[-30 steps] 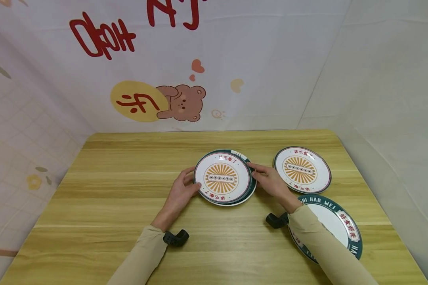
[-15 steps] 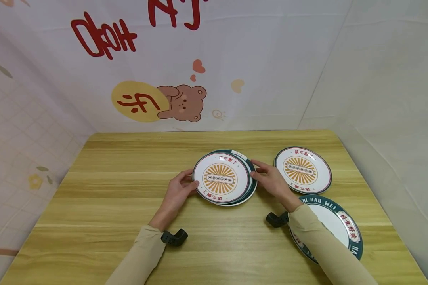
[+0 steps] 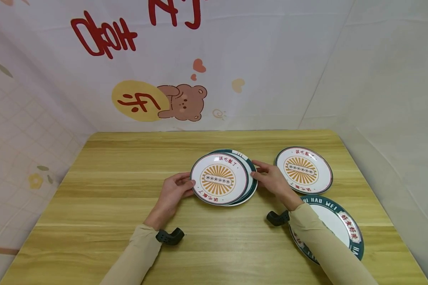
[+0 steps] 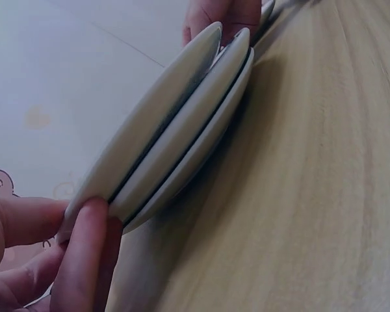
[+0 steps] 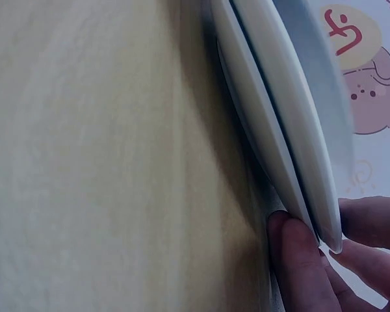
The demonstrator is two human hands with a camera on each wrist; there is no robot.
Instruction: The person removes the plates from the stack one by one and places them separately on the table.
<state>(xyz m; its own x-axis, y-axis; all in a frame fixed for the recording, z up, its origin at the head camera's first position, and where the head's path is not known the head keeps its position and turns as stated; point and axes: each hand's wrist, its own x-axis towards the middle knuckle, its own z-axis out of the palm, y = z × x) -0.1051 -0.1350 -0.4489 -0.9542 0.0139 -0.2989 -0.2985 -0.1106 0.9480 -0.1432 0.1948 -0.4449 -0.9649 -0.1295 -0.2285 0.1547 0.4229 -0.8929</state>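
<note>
In the head view, your left hand (image 3: 172,192) pinches the sunburst plate (image 3: 218,179) at its left rim. This round plate lies face up, off to the left on the lower plates (image 3: 250,192); its printed band runs almost left to right. Your right hand (image 3: 274,183) holds the lower plates. The left wrist view reveals three stacked edges, your fingers (image 4: 84,253) under the uppermost. The right wrist view shows fingers (image 5: 302,266) beneath the lower plates.

My head view looks forward and down over the counter (image 3: 217,247); my two wrist views, close and low, face the plate stack (image 4: 179,133) edge-on; all three catch the bear print (image 3: 186,103).
</note>
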